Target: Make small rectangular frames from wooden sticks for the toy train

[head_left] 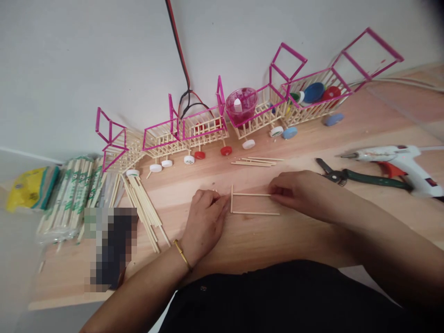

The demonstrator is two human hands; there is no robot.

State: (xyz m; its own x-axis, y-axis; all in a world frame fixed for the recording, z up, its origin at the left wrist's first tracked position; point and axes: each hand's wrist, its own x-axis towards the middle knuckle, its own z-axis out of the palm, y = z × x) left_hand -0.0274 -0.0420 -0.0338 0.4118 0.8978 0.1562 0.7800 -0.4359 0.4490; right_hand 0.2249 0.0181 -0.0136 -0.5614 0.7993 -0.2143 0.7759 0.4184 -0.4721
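Pale wooden counter (239, 245): near its front edge, a three-sided cream wooden-stick frame (255, 213) lies between your right hand (297, 192), pinching its far stick (253, 194), and half-curled left hand (206, 218), its grip unclear.

No word, number or brand can be read here. Green print and small round emblems run along the wrapped sticks (73, 192) at the left, too small to make out, and the yellow packet (29, 188) beside them is too blurred to read. Tiny green marks also show on a white cap (276, 132), equally illegible
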